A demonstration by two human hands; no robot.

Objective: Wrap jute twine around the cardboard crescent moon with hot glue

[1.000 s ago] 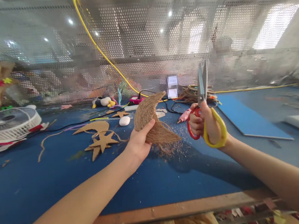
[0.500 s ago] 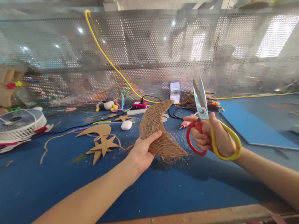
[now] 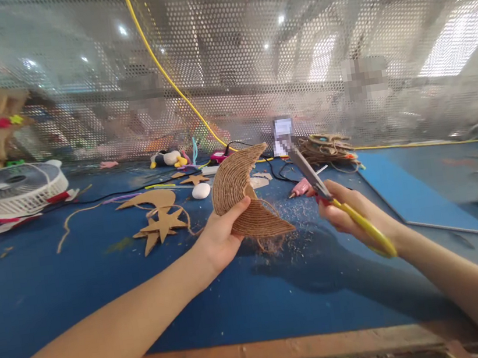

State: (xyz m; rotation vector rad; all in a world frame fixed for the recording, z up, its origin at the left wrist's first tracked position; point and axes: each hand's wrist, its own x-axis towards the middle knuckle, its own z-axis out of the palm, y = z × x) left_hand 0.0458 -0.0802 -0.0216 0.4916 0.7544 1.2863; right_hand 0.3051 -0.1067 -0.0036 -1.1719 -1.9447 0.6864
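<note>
My left hand (image 3: 223, 230) grips a crescent moon (image 3: 233, 182) covered in rows of brown twine, holding it above the table with the thumb across its face. Loose fibres hang below its lower edge. In my right hand (image 3: 342, 212) is a pair of scissors (image 3: 308, 170) with a yellow handle loop, the blades tilted up and away to the left, apart from the moon. Their other handle is mostly hidden by the fingers. Below, fibre trimmings (image 3: 296, 227) are scattered on the blue table (image 3: 238, 305).
Cardboard stars (image 3: 163, 225) and a cardboard crescent (image 3: 151, 199) lie left, near a white egg-shaped piece (image 3: 200, 191). A pink glue gun (image 3: 299, 187) lies behind the scissors. A twine bundle (image 3: 327, 150), blue board (image 3: 421, 196) and white fan (image 3: 15, 191) stand farther out.
The scissors have turned from upright and face-on to edge-on, tipping left. My left hand with the moon has shifted slightly up and left in view as the camera tilted down.
</note>
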